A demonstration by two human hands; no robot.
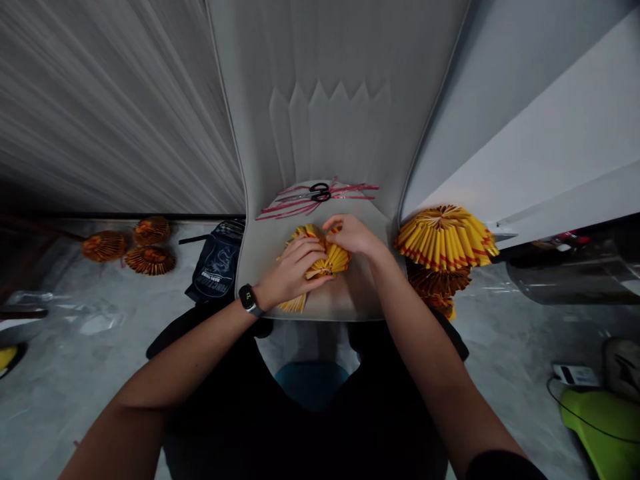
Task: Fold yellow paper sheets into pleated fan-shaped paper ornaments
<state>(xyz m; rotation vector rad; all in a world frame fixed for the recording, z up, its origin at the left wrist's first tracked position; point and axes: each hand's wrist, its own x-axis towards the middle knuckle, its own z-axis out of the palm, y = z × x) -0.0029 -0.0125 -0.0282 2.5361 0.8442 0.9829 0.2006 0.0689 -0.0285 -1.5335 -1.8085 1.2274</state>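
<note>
On the seat of a grey chair [370, 290], a yellow pleated paper piece [334, 261] with red edges is between my hands. My left hand [295, 267] lies over its left part, fingers wrapped on the folds. At its upper right edge, my right hand [350, 233] has curled fingers pressing the paper; the fingertips are partly hidden. Another pleated strip [295, 304] shows under my left wrist. Beyond my hands, black-handled scissors [320, 193] rest among red ribbon strips [285, 211].
Large yellow pleated fans [445, 240] are stacked right of the chair. Several orange pleated rosettes [150, 260] and a dark bag [216, 263] lie on the floor at left. A green object [600, 427] stands at lower right.
</note>
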